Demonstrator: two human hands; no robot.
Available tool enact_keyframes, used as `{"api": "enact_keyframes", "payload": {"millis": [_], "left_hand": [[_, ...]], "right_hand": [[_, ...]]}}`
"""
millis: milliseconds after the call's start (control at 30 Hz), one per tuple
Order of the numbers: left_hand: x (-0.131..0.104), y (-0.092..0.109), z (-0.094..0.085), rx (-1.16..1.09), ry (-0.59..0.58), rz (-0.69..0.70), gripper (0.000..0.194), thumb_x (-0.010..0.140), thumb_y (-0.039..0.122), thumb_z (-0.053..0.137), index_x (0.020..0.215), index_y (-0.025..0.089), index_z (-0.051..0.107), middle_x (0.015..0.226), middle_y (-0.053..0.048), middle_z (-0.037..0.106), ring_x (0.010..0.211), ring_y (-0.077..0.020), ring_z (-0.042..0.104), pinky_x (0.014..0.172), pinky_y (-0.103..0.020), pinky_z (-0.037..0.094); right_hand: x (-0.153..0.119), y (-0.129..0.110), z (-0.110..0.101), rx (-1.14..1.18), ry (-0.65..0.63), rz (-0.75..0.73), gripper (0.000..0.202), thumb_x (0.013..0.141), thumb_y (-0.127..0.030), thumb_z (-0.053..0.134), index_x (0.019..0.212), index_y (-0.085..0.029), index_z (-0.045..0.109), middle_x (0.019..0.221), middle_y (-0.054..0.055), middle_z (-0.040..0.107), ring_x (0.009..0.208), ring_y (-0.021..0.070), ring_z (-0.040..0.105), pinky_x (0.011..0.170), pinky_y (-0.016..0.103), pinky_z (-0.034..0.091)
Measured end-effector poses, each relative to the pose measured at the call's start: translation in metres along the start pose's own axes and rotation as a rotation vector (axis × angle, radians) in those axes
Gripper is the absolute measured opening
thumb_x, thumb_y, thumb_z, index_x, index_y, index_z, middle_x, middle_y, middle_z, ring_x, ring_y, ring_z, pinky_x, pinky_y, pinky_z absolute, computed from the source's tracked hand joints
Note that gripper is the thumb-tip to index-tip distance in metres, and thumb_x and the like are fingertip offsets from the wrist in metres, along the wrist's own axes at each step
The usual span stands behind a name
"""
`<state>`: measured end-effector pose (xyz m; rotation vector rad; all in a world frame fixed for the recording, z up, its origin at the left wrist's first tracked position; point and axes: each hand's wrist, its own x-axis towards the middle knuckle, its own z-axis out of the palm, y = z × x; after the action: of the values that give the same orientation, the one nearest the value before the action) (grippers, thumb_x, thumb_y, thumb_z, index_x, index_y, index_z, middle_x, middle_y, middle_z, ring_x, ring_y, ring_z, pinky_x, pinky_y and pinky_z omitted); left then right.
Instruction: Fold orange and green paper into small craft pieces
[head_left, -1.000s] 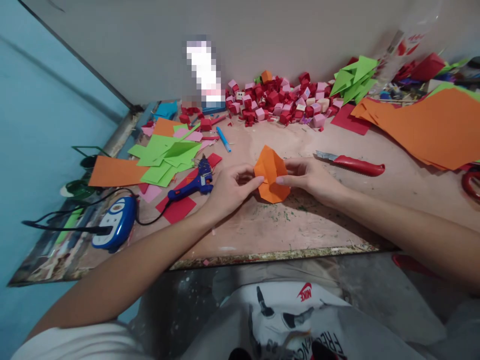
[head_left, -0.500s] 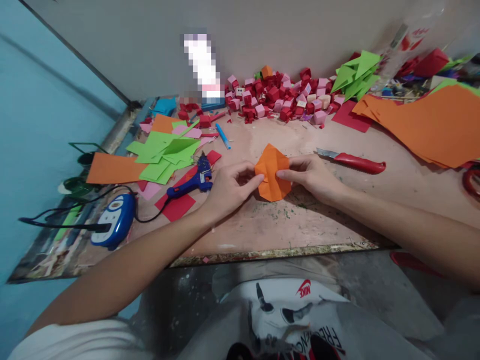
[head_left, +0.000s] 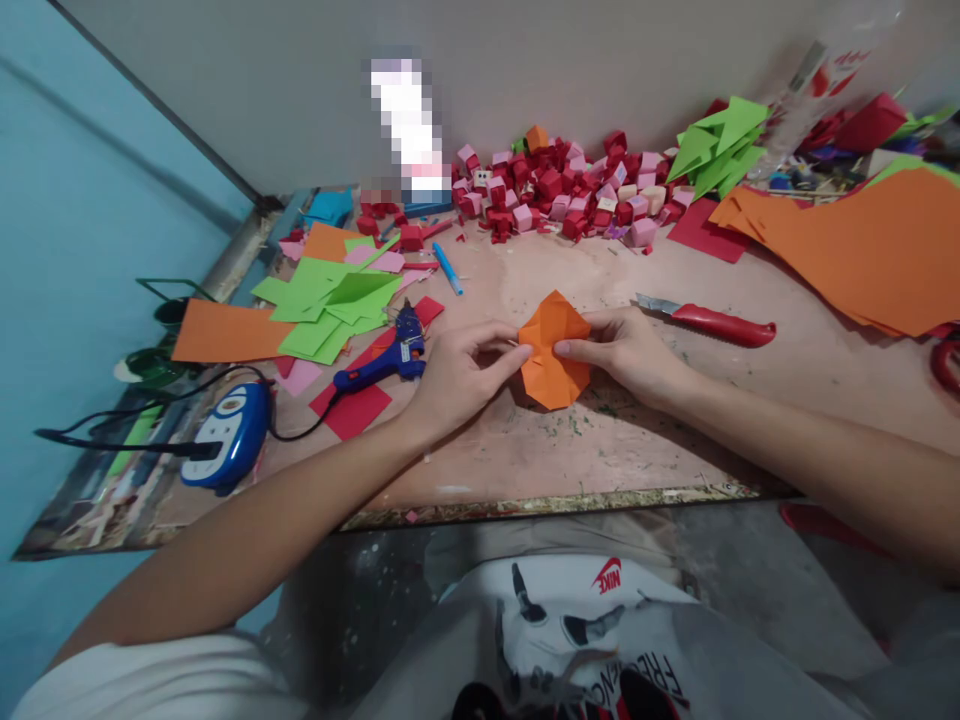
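Observation:
An orange sheet of folded paper (head_left: 555, 375), creased and roughly many-sided, is held above the wooden table between my two hands. My left hand (head_left: 480, 362) pinches its left edge, thumb in front and fingers behind. On the opposite side my right hand (head_left: 622, 350) grips the right edge, its thumb pressing near the centre crease. The fingers behind the paper are partly hidden. A red-handled utility knife (head_left: 720, 324) lies just beyond my right hand, blade pointing left. To the left of my left hand rests a blue glue gun (head_left: 386, 360).
Many small red and pink paper cubes (head_left: 555, 190) are heaped against the wall. Green paper pieces (head_left: 337, 300) lie at left, near a blue-and-white power strip (head_left: 229, 440) and a blue pen (head_left: 448, 268). Large orange sheets (head_left: 862, 250) cover the right. A plastic bottle (head_left: 817, 90) stands behind.
The orange paper has shifted slightly right and its outline looks wider, its upper right side spread further out. Both hands still hold it.

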<state>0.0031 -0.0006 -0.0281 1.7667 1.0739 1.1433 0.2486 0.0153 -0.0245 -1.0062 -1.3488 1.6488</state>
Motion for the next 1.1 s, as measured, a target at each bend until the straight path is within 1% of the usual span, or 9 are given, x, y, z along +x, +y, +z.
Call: {"api": "enact_keyframes", "payload": {"millis": [67, 167, 400, 533, 633, 767, 833, 1000, 1100], "left_hand": [[-0.0001, 0.0013, -0.0002, 0.013, 0.036, 0.028, 0.019, 0.096, 0.038, 0.087, 0.093, 0.02, 0.087, 0.092, -0.005, 0.089, 0.081, -0.0189, 0.083, 0.077, -0.028, 0.066], [-0.0007, 0.0028, -0.0007, 0.062, 0.039, 0.061, 0.014, 0.096, 0.034, 0.088, 0.093, 0.021, 0.09, 0.093, -0.005, 0.09, 0.08, -0.0184, 0.083, 0.077, -0.028, 0.067], [-0.0018, 0.0069, 0.001, 0.102, 0.018, 0.113, 0.01, 0.096, 0.031, 0.09, 0.093, 0.022, 0.093, 0.091, -0.005, 0.09, 0.076, -0.0175, 0.081, 0.071, -0.026, 0.065], [0.0003, 0.0052, 0.0013, 0.041, 0.025, 0.143, 0.007, 0.091, 0.03, 0.095, 0.089, 0.024, 0.094, 0.102, -0.006, 0.088, 0.085, -0.0174, 0.081, 0.072, -0.025, 0.065], [0.0021, 0.0025, 0.0012, -0.043, 0.017, 0.091, 0.014, 0.087, 0.036, 0.1, 0.087, 0.024, 0.094, 0.107, -0.007, 0.087, 0.088, -0.0181, 0.081, 0.074, -0.027, 0.068], [0.0034, 0.0027, 0.002, -0.127, 0.0, 0.01, 0.032, 0.083, 0.05, 0.104, 0.084, 0.021, 0.09, 0.099, -0.008, 0.087, 0.084, -0.0198, 0.081, 0.072, -0.029, 0.068], [0.0033, 0.0037, 0.0021, -0.137, 0.002, -0.026, 0.035, 0.082, 0.052, 0.104, 0.084, 0.02, 0.089, 0.096, -0.008, 0.087, 0.08, -0.0192, 0.08, 0.069, -0.029, 0.066], [0.0007, 0.0048, 0.002, -0.07, 0.033, -0.002, 0.018, 0.086, 0.037, 0.099, 0.086, 0.022, 0.09, 0.091, -0.006, 0.088, 0.08, -0.0185, 0.081, 0.075, -0.029, 0.067], [-0.0015, 0.0078, 0.0033, -0.027, 0.038, 0.029, 0.015, 0.088, 0.036, 0.096, 0.086, 0.023, 0.09, 0.089, -0.005, 0.089, 0.079, -0.0185, 0.081, 0.074, -0.029, 0.066]], "right_hand": [[-0.0002, -0.0006, 0.0002, -0.01, 0.004, -0.001, 0.03, 0.076, -0.045, 0.108, 0.09, -0.024, 0.091, 0.097, 0.007, 0.09, 0.089, 0.0273, 0.083, 0.093, 0.043, 0.069], [0.0001, -0.0003, -0.0006, -0.073, 0.004, -0.023, 0.03, 0.08, -0.049, 0.105, 0.087, -0.024, 0.09, 0.096, 0.007, 0.089, 0.089, 0.0278, 0.081, 0.087, 0.042, 0.067], [0.0028, 0.0036, -0.0047, -0.222, -0.043, -0.115, 0.028, 0.088, -0.044, 0.097, 0.083, -0.02, 0.084, 0.086, 0.005, 0.082, 0.077, 0.0211, 0.071, 0.074, 0.035, 0.057], [0.0024, 0.0018, -0.0039, -0.267, -0.095, -0.168, 0.029, 0.091, -0.045, 0.092, 0.09, -0.017, 0.086, 0.091, 0.005, 0.083, 0.081, 0.022, 0.071, 0.075, 0.035, 0.057], [0.0023, 0.0006, -0.0025, -0.251, -0.148, -0.188, 0.027, 0.093, -0.042, 0.091, 0.094, -0.015, 0.087, 0.091, 0.005, 0.082, 0.08, 0.0207, 0.07, 0.077, 0.035, 0.056], [0.0025, 0.0017, -0.0022, -0.221, -0.193, -0.2, 0.026, 0.094, -0.04, 0.09, 0.092, -0.015, 0.084, 0.088, 0.003, 0.079, 0.078, 0.0187, 0.067, 0.077, 0.034, 0.055], [0.0023, 0.0028, -0.0024, -0.234, -0.202, -0.195, 0.027, 0.095, -0.042, 0.089, 0.094, -0.015, 0.084, 0.09, 0.003, 0.079, 0.079, 0.0189, 0.067, 0.078, 0.035, 0.055], [-0.0009, 0.0035, -0.0006, -0.251, -0.204, -0.166, 0.031, 0.096, -0.046, 0.09, 0.096, -0.016, 0.083, 0.088, 0.003, 0.076, 0.079, 0.0182, 0.064, 0.075, 0.033, 0.052], [-0.0044, 0.0014, 0.0019, -0.251, -0.202, -0.16, 0.03, 0.097, -0.047, 0.091, 0.094, -0.018, 0.083, 0.089, 0.002, 0.074, 0.079, 0.0182, 0.064, 0.073, 0.033, 0.051]]}}
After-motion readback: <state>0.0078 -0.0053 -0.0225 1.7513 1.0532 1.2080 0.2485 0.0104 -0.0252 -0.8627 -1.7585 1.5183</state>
